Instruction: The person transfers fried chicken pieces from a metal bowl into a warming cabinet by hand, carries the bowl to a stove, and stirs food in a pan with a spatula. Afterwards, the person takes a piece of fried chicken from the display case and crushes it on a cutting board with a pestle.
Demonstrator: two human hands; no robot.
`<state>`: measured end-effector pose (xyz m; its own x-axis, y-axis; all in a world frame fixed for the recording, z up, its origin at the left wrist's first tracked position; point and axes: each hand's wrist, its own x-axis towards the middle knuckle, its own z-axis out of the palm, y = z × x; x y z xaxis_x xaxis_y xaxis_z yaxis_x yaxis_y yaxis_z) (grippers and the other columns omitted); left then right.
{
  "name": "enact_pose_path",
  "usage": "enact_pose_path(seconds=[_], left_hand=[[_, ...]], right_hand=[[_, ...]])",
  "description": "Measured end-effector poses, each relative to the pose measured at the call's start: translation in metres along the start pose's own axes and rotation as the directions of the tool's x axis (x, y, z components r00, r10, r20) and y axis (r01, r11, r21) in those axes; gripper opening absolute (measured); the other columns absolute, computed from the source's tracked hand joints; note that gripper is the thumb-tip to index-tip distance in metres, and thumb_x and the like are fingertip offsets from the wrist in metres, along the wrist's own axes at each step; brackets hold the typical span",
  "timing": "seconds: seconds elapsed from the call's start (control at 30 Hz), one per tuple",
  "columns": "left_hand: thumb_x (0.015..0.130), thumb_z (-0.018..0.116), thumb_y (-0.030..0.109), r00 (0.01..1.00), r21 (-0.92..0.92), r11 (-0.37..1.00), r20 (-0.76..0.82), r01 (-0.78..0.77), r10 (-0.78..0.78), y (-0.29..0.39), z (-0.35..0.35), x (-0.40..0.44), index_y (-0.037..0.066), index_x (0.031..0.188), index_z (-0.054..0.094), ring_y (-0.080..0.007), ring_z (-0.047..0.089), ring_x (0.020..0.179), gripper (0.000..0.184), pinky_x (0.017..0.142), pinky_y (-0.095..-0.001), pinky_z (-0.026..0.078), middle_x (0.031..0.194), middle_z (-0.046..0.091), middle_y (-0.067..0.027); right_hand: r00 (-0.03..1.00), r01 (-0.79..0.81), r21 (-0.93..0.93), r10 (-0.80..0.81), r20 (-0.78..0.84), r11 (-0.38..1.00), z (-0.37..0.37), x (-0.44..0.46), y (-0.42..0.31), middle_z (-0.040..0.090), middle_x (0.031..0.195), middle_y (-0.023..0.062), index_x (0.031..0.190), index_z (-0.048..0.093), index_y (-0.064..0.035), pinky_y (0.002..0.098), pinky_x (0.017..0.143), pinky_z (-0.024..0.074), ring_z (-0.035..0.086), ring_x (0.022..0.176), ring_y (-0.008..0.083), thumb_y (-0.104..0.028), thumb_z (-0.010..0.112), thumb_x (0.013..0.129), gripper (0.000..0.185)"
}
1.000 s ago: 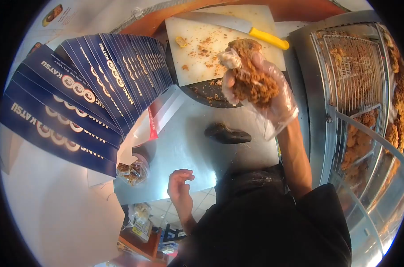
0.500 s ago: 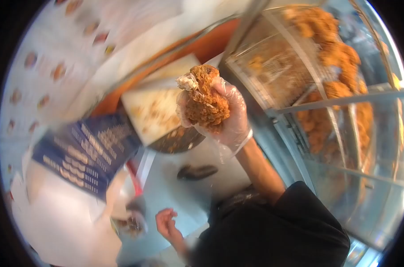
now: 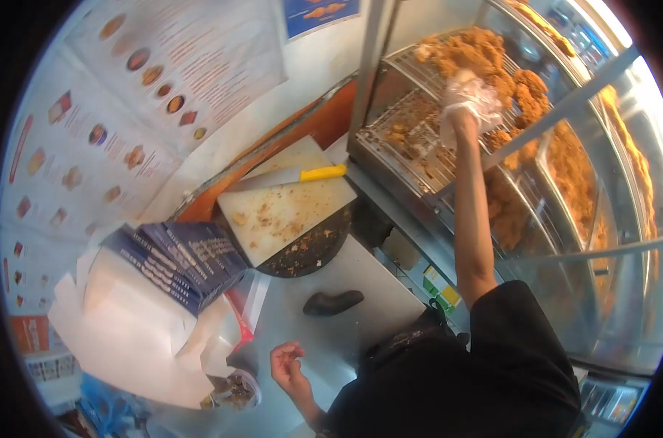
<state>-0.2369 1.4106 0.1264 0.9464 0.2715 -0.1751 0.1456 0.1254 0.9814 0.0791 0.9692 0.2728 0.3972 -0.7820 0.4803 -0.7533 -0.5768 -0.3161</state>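
Note:
My right hand [image 3: 470,102], in a clear plastic glove, reaches into the glass display cabinet. It is at the fried chicken pieces [image 3: 477,47] heaped on the wire rack [image 3: 411,139]; the fingers are turned away, so whether a piece is in them cannot be told. My left hand [image 3: 291,372] is bare and hovers low over the counter [image 3: 273,328], its fingers loosely bent, with nothing in it. A dark elongated object [image 3: 333,303] lies on the grey board to its upper right.
A yellow-handled knife [image 3: 322,173] rests on crumb-strewn white cutting boards [image 3: 287,215] over a dark round board. Blue printed boxes [image 3: 178,263] and white paper [image 3: 134,328] stand left, near a tub [image 3: 236,390]. The cabinet's metal frame [image 3: 557,102] borders my right arm.
My right hand, which held a fried chicken piece over the cutting board, has moved right into the cabinet. The view has shifted, and the knife now shows clearly. My left hand stays low.

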Motion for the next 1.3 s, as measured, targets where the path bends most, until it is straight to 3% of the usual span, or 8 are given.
enact_pose_path(seconds=[0.2,0.3,0.37,0.5,0.67,1.07,1.2,1.3], left_hand=[[0.077,0.041,-0.005,1.0,-0.006,1.0,-0.019,-0.001,0.001,0.005,-0.009,-0.006,-0.002,0.1,0.057,-0.0184,0.059,0.084,0.028,0.081,-0.0309,0.049,0.101,0.061,-0.012],[0.076,0.04,-0.006,0.999,-0.008,1.0,-0.049,0.021,-0.021,0.004,-0.012,-0.01,-0.002,0.099,0.057,-0.0185,0.059,0.085,0.029,0.082,-0.0306,0.049,0.102,0.061,-0.012],[0.075,0.04,-0.006,0.997,-0.016,0.999,-0.076,0.031,-0.032,0.0,-0.014,-0.013,-0.002,0.099,0.057,-0.0185,0.059,0.085,0.03,0.082,-0.0305,0.049,0.102,0.061,-0.0121],[0.073,0.038,-0.008,0.995,-0.009,0.999,-0.092,0.039,-0.039,0.007,-0.016,-0.018,-0.002,0.099,0.057,-0.0187,0.058,0.087,0.032,0.083,-0.0306,0.049,0.102,0.061,-0.0125],[0.072,0.038,-0.008,0.986,0.052,0.998,-0.167,0.019,-0.01,0.012,-0.028,-0.028,-0.001,0.1,0.057,-0.0189,0.059,0.086,0.034,0.081,-0.0306,0.048,0.101,0.062,-0.0119],[0.074,0.035,-0.014,0.991,-0.003,1.0,-0.133,-0.008,0.008,-0.001,-0.037,-0.035,-0.001,0.102,0.055,-0.0176,0.059,0.086,0.037,0.081,-0.0305,0.049,0.103,0.061,-0.0137],[0.078,0.04,-0.011,0.992,-0.041,0.999,-0.124,-0.009,0.003,0.027,-0.039,-0.038,-0.001,0.103,0.055,-0.0186,0.059,0.086,0.031,0.081,-0.0316,0.049,0.103,0.061,-0.0144],[0.089,0.054,0.0,0.975,-0.046,0.976,-0.077,-0.211,0.208,0.094,-0.051,-0.044,0.0,0.101,0.057,-0.0197,0.058,0.09,0.012,0.084,-0.0324,0.046,0.102,0.06,-0.0155]], right_hand=[[0.94,0.191,-0.094,-0.209,-0.268,0.977,0.006,-0.039,-0.03,0.057,0.125,0.0174,0.124,0.061,-0.0118,0.0514,0.097,0.0415,0.051,0.121,0.0334,-0.063,0.058,0.084,0.064],[0.846,0.527,0.449,-0.397,-0.355,0.722,-0.02,-0.128,-0.07,0.066,0.094,0.0155,0.104,0.065,-0.004,0.0415,0.078,0.0505,0.064,0.087,0.0291,-0.025,0.065,0.088,0.027],[0.79,0.366,0.78,-0.613,0.028,0.508,-0.011,-0.193,-0.089,0.068,0.091,0.0137,0.102,0.066,-0.0051,0.0376,0.076,0.0523,0.065,0.081,0.0296,-0.017,0.064,0.089,0.017],[0.14,0.203,0.821,-0.845,0.516,0.534,0.085,-0.349,-0.118,0.068,0.1,0.0189,0.117,0.065,-0.0054,0.0416,0.086,0.0515,0.065,0.094,0.0335,-0.029,0.06,0.089,0.037],[0.192,0.599,0.599,-0.821,0.537,0.532,0.142,-0.422,-0.176,0.064,0.111,0.0188,0.117,0.06,-0.0043,0.0428,0.088,0.0514,0.062,0.106,0.0338,-0.039,0.062,0.088,0.045],[0.317,0.668,0.406,-0.732,0.603,0.624,0.174,-0.378,-0.164,0.069,0.099,0.0139,0.102,0.065,-0.0088,0.0418,0.082,0.0523,0.063,0.105,0.0283,-0.03,0.053,0.092,0.026],[0.428,0.792,0.299,-0.833,0.351,0.533,0.247,-0.37,-0.134,0.068,0.099,0.0161,0.097,0.066,-0.0062,0.0429,0.087,0.0499,0.062,0.102,0.0337,-0.032,0.058,0.087,0.029],[0.3,0.832,0.267,-0.799,0.521,0.486,0.198,-0.341,-0.124,0.07,0.101,0.0087,0.101,0.066,-0.0111,0.0382,0.084,0.0504,0.066,0.097,0.0255,-0.022,0.051,0.092,0.021]])
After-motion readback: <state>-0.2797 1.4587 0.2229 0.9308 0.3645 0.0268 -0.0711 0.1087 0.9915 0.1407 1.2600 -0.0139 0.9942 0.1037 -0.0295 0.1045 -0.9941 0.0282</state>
